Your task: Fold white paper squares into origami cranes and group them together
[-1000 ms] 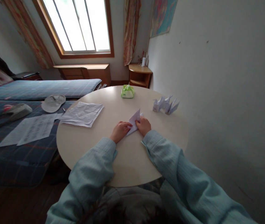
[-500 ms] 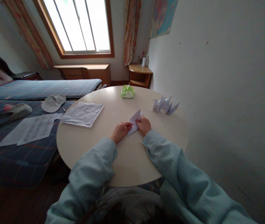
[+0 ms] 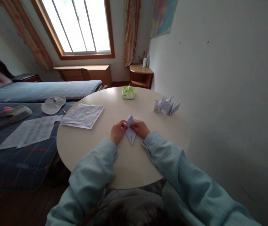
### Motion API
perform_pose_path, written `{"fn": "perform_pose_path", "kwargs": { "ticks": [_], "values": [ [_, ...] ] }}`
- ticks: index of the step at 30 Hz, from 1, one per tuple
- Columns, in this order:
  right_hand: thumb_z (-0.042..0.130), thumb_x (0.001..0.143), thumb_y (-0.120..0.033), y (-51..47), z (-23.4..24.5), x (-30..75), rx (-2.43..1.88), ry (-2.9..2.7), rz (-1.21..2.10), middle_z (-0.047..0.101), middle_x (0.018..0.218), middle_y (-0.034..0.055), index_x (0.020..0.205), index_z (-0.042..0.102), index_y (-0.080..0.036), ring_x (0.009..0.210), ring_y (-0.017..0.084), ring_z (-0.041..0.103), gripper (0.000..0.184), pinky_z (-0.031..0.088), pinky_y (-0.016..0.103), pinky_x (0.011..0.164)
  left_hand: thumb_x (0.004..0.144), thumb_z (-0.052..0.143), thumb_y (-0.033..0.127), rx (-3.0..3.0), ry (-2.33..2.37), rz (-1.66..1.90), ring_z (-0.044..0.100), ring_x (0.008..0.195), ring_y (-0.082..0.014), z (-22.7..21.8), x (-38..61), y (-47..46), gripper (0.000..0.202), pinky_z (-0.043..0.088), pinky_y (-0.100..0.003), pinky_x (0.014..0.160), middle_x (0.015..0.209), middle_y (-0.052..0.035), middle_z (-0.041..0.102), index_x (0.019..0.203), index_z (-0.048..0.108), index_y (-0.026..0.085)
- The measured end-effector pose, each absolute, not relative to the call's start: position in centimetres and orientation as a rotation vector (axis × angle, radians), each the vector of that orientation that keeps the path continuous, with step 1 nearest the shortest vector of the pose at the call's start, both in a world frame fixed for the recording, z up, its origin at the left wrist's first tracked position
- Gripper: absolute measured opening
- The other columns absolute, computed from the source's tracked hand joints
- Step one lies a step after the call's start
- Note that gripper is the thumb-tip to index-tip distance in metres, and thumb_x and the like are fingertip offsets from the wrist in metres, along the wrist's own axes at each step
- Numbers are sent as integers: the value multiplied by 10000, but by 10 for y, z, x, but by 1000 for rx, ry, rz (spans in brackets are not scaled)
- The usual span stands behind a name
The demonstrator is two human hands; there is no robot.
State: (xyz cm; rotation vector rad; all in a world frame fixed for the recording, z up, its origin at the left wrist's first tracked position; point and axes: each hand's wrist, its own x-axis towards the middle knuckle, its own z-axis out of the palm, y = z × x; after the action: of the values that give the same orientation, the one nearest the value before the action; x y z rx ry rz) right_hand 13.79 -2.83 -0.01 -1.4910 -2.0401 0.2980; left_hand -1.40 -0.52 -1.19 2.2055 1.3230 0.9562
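Two light blue-green cloth sleeves reach up from the bottom of the frame over a round cream-coloured table. At the middle of the frame, a kite-shaped piece of folded white paper lies between the two hands, its lower point aimed down the frame and its upper tip rising just above the fingers. The left hand pinches its left edge with curled fingers; the right hand grips the right edge, its fingertips over the upper part. Left of centre, well apart from the hands, lies a stack of creased white paper sheets. Right of centre stands a cluster of pointed, folded white paper figures. Farther off, above the hands, sits a green-and-white soft plastic packet.
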Motion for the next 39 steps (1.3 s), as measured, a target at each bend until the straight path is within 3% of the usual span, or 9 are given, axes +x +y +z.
{"fn": "perform_pose_path", "kwargs": {
  "ticks": [10,16,27,39],
  "values": [
    [536,761,-242,-30,1,138,-1494,-2036,320,626,803,52,799,640,-132,768,137,547,156,392,219,708,764,516,263,2246,1316,959,496,583,-97,-6,-12,-10,120,376,-205,574,647,15,574,817,596,192],
    [550,736,-191,-29,-1,139,-1411,-2047,406,633,833,49,816,649,-132,789,139,563,140,407,223,732,802,453,324,2319,1253,1029,446,561,-82,-2,-11,-13,259,354,-197,552,627,7,528,637,566,160],
    [534,711,-124,-27,-7,138,-1225,-2073,440,645,840,8,791,655,-173,773,115,564,153,421,213,720,774,522,302,2289,1029,1229,530,729,-99,-3,-7,-17,158,430,-195,624,794,-23,590,772,641,198],
    [539,743,-154,-25,-10,137,-1273,-2137,362,608,783,27,729,636,-149,768,115,532,98,405,232,744,790,504,268,2302,989,1444,526,761,-124,11,-2,-32,172,446,-253,711,762,-33,623,787,664,207]
  ]
}}
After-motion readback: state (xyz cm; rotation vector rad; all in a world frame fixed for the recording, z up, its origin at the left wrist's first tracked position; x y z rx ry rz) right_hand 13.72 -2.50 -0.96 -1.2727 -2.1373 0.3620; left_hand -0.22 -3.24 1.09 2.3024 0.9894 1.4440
